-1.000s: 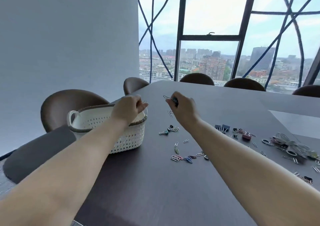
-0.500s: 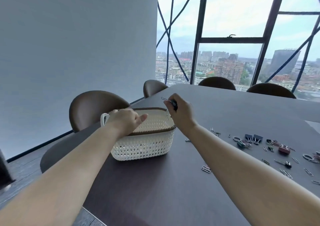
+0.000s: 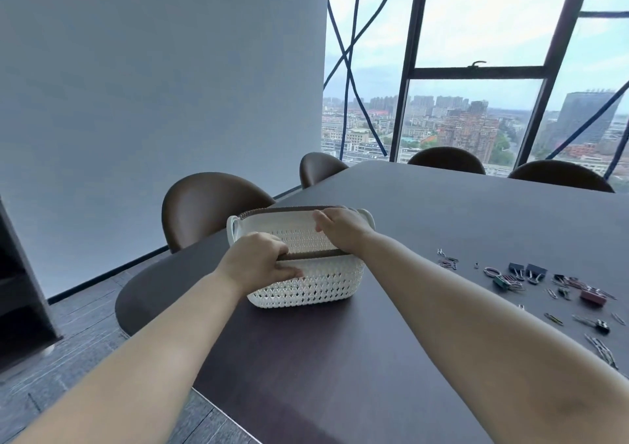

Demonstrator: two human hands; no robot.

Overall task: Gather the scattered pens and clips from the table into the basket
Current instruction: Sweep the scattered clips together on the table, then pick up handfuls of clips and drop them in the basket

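White lattice basket judged light, stiff plastic (apt to slide); near rim gripped by left hand; right hand over interior, grasp indiscernible.

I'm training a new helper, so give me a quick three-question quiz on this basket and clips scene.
1. True or false: the left hand grips the near rim of the basket.
2. Where is the right hand? A. over the basket B. flat on the table C. on a chair
3. On which side of the basket do the loose clips lie?

Key: 1 true; 2 A; 3 the right.
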